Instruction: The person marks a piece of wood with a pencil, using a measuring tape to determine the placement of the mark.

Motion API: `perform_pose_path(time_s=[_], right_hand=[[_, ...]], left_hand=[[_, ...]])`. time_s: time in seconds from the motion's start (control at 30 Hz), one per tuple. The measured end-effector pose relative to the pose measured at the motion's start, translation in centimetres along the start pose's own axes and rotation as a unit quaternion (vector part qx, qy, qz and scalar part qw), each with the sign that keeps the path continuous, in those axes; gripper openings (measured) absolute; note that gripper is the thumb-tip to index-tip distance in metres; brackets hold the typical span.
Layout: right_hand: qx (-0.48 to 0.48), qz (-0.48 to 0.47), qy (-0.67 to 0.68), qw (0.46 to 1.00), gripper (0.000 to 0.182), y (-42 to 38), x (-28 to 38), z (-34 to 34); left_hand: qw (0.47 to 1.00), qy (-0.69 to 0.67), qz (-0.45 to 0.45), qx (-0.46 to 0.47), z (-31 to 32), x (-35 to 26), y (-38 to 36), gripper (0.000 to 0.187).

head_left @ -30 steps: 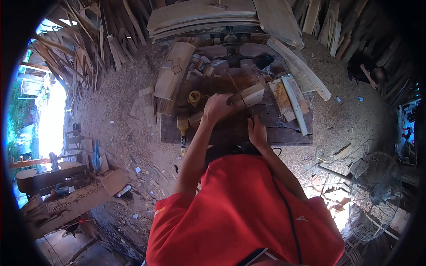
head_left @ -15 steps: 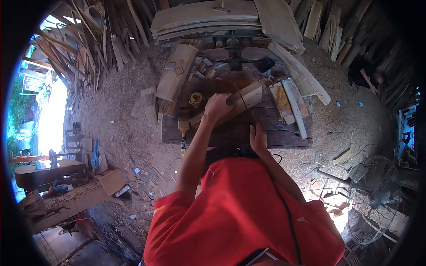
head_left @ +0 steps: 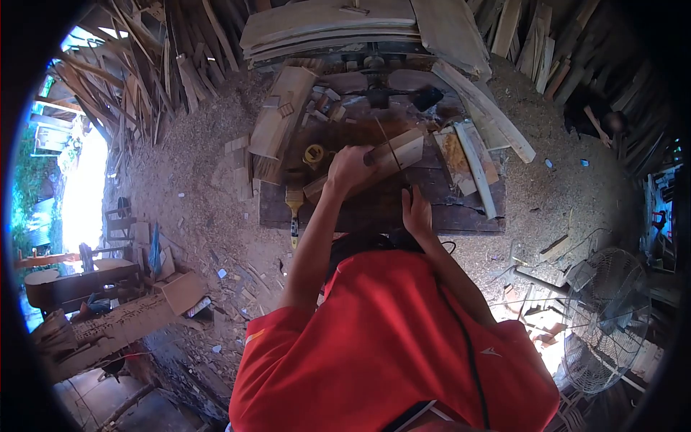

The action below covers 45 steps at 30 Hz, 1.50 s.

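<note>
My left hand [head_left: 350, 170] is closed over a pale wooden board [head_left: 407, 150] lying at a slant on the dark worktable [head_left: 360, 210]. Just beyond its fingers, a thin dark straight strip [head_left: 389, 142] crosses the board and sticks out past its far edge. My right hand [head_left: 417, 214] is at the table's near side, below the strip's near end, with its fingers drawn together; what they hold, if anything, I cannot make out. Left of the board are a yellow tape measure [head_left: 314, 155] and a paintbrush [head_left: 294, 201].
Small wood offcuts [head_left: 327, 103] lie at the table's back left, near a wide plank [head_left: 277, 129]. Long strips [head_left: 475, 169] rest on the right. Stacked boards [head_left: 331, 29] stand behind. A wire-cage fan [head_left: 604, 320] is at lower right, and another person [head_left: 596, 122] shows at far right.
The view has shifted slightly. My left hand stays on the board with the strip across it, and my right hand has edged a little toward the board.
</note>
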State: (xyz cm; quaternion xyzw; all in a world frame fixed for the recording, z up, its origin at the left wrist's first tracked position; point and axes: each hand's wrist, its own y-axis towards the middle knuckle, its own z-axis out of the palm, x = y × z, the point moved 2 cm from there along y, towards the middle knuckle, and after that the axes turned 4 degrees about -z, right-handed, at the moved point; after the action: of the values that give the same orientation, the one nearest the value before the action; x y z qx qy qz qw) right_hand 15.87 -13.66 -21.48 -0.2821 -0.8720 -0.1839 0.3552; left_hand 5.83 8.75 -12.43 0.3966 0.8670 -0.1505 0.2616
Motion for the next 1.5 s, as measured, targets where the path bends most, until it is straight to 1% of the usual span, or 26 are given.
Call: perform_pose_path(time_s=[0.03, 0.13, 0.23, 0.33, 0.43, 0.53, 0.63, 0.73, 0.83, 0.93, 1.03, 1.13, 1.23, 1.33, 1.37, 1.43, 1.5], right_hand=[[0.011, 0.007, 0.001, 1.000, 0.037, 0.3, 0.2, 0.0], [-0.026, -0.044, 0.004, 0.999, 0.038, 0.2, 0.4, 0.4], [-0.004, -0.023, 0.008, 1.000, 0.039, 0.0, 0.0, 0.6], [0.004, -0.022, 0.002, 1.000, 0.039, -0.2, -0.3, 0.7], [-0.025, -0.027, 0.002, 0.999, 0.035, -0.5, 0.0, 0.7], [-0.015, -0.033, 0.004, 0.999, 0.033, 0.3, 0.6, 0.6], [-0.002, -0.028, 0.001, 1.000, 0.032, 0.9, 0.8, 0.8], [-0.031, -0.047, 0.011, 0.998, 0.031, 0.5, 0.9, 0.6], [-0.039, -0.044, 0.021, 0.998, 0.032, 0.4, 1.1, 1.0], [-0.052, -0.053, 0.007, 0.997, 0.035, 1.2, 1.3, 1.2], [0.019, 0.014, -0.019, 1.000, 0.033, 0.5, 1.0, 0.6], [-0.056, -0.041, 0.011, 0.998, 0.034, -1.6, 0.2, 0.7], [-0.009, -0.017, -0.030, 0.999, 0.033, -0.2, 0.5, 0.8], [-0.010, -0.013, -0.003, 1.000, 0.033, 1.4, 2.3, -0.2], [-0.009, -0.003, -0.017, 1.000, 0.033, 0.6, 1.6, 0.1], [-0.011, 0.008, -0.047, 0.999, 0.033, -1.5, -0.4, 0.7], [-0.004, 0.016, -0.017, 1.000, 0.033, -1.6, 0.2, 0.3]], left_hand=[[1.000, -0.001, 0.004, -0.003, 0.0, 0.1, 0.1, 0.055], [1.000, 0.007, 0.017, -0.016, 0.1, 0.3, 0.3, 0.054], [1.000, -0.002, 0.000, -0.003, 0.0, 0.2, 0.3, 0.053], [1.000, -0.004, 0.007, -0.006, 0.0, 0.2, 0.4, 0.054], [1.000, -0.001, 0.010, -0.003, 0.0, 0.2, 0.4, 0.054], [1.000, -0.003, 0.019, -0.023, 0.0, 0.3, 0.3, 0.052], [1.000, 0.008, 0.021, -0.004, 0.2, 0.0, 0.1, 0.050], [1.000, 0.001, 0.020, 0.010, 0.0, -0.3, -0.1, 0.050], [0.999, 0.020, 0.028, -0.012, 0.0, -0.4, -0.1, 0.049], [1.000, 0.010, 0.021, -0.005, 0.3, 0.0, 0.1, 0.049], [1.000, 0.003, 0.009, 0.005, 0.4, 0.1, 0.1, 0.050], [0.998, -0.003, 0.043, -0.040, 0.6, 1.1, 0.9, 0.051], [1.000, -0.005, 0.019, -0.015, 0.4, 0.1, 0.1, 0.052], [1.000, -0.012, 0.001, 0.013, 0.0, -0.3, 0.1, 0.052], [1.000, -0.015, 0.006, 0.016, 0.0, -0.3, 0.1, 0.051], [1.000, -0.019, 0.019, 0.013, 0.1, 0.2, 0.8, 0.051], [1.000, -0.004, 0.023, -0.009, -0.1, 0.2, 0.8, 0.050]])
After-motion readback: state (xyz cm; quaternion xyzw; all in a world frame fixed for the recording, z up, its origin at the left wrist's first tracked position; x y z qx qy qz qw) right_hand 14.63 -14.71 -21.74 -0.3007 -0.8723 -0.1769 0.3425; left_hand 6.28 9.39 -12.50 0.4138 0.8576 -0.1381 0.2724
